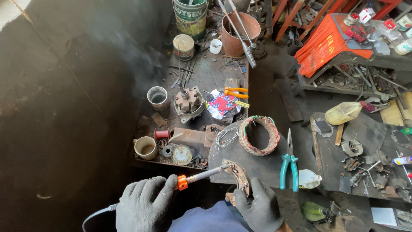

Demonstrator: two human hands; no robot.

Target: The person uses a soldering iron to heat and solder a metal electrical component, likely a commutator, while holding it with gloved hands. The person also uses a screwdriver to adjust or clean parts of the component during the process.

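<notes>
cluttered bench (262, 165), pliers (289, 165), stator winding (259, 135)

Even, diffuse daylight is seen across the right and centre of the scene; no hard shadows are cast there. The left third is taken up by a dark wall (64, 107), where detail is largely lost. A small overexposed patch is found at the top left corner. A faint haze of smoke (128, 56) is visible against the dark surface. Mild glare is noted on the foil wrapper (221, 106). Focus is sharp at centre; wide-angle stretching is seen towards the edges.
</notes>
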